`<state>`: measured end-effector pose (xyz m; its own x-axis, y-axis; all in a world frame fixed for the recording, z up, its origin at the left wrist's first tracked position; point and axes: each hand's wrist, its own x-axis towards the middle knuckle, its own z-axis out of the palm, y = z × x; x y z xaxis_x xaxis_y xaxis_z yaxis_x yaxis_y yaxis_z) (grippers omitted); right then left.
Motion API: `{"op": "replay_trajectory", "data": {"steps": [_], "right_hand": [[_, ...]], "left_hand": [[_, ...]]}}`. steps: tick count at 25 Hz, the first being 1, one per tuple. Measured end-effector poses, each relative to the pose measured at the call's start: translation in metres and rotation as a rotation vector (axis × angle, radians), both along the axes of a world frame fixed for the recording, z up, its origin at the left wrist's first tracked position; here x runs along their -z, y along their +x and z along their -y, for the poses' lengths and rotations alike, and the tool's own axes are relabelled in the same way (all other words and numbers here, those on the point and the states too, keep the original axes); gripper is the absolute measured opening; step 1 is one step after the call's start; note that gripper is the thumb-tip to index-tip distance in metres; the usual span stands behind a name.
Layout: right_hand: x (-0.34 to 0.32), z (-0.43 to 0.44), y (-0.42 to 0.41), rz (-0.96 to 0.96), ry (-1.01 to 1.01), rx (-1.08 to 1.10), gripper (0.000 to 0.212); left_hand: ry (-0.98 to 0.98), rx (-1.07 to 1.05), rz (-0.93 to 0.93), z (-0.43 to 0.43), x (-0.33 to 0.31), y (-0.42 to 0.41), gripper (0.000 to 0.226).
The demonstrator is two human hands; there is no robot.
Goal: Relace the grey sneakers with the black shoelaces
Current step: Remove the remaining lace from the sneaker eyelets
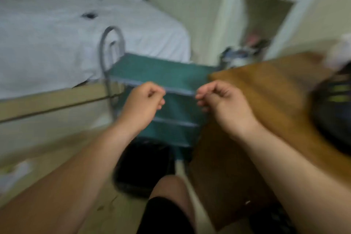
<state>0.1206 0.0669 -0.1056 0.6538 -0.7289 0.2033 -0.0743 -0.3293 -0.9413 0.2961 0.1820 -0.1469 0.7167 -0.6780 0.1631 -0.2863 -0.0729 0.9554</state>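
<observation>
While the whole view smears with motion, the left hand (142,100) and the right hand (220,100) hang side by side, near each other but apart, in front of the green fabric shelf rack (161,70). Both have fingers curled in and thumb tucked against forefinger. Whether either pinches a lace, I cannot tell through the blur. As for the sneakers, there's only a dark shape (334,112) on the wooden table (266,85) at the right edge, too smeared to name.

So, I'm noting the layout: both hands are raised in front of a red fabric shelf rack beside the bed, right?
Not red: the head view shows the fabric shelf rack is green. The left hand and right hand are raised before it, beside the bed.
</observation>
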Motion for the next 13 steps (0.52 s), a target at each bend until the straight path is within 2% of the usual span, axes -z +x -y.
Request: {"op": "replay_trajectory", "data": {"steps": [5, 7, 9, 12, 13], "right_hand": [[-0.088, 0.036, -0.116, 0.070, -0.275, 0.220, 0.025], [-0.102, 0.053, -0.170, 0.088, -0.300, 0.361, 0.024], [-0.099, 0.070, -0.223, 0.080, -0.282, 0.523, 0.023], [-0.081, 0.088, -0.287, -0.012, -0.280, 0.725, 0.019], [-0.072, 0.092, -0.301, -0.082, -0.271, 0.751, 0.017]], "left_hand": [[-0.194, 0.320, 0.069, 0.102, -0.093, -0.116, 0.021], [-0.201, 0.417, 0.128, 0.138, -0.112, -0.164, 0.016], [-0.124, 0.530, 0.200, 0.161, -0.120, -0.207, 0.007], [0.055, 0.763, 0.263, 0.173, -0.106, -0.263, 0.073], [0.069, 0.806, 0.274, 0.172, -0.099, -0.279, 0.088]]}}
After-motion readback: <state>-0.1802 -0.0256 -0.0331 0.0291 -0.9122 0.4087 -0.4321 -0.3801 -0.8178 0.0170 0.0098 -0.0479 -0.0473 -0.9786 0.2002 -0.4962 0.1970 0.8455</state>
